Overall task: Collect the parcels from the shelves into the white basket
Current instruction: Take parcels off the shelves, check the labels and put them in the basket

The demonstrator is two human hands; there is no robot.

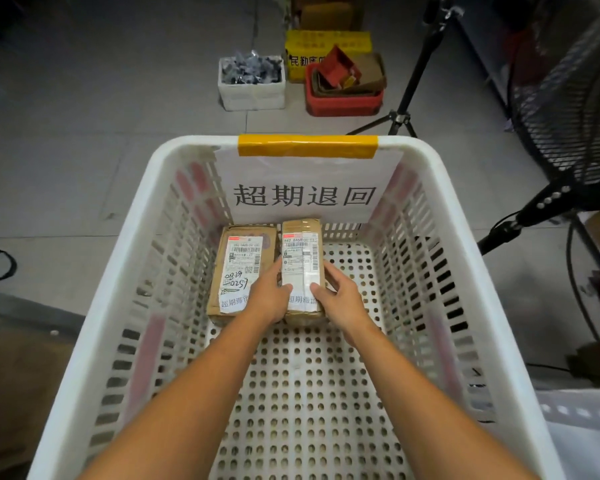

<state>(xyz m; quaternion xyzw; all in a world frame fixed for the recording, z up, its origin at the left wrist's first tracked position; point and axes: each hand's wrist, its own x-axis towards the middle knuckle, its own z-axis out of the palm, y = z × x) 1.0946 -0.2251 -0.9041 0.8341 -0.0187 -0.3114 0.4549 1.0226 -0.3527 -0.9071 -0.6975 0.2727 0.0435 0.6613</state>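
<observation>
The white basket [426, 188] fills the lower view, with a paper sign and yellow tape on its far wall. Two brown cardboard parcels lie side by side at its far end. The left parcel [239, 258] lies flat with handwritten numbers on its label. The right parcel [301, 251] is gripped at its near end by both hands: my left hand [269, 297] on its left side, my right hand [340, 299] on its right side. Both arms reach in from the near edge.
On the grey floor beyond the basket stand a white foam box [252, 93], a red crate [343, 100] with cardboard, and a yellow box [326, 46]. A black tripod [400, 116] and a large standing fan [575, 98] are at the right.
</observation>
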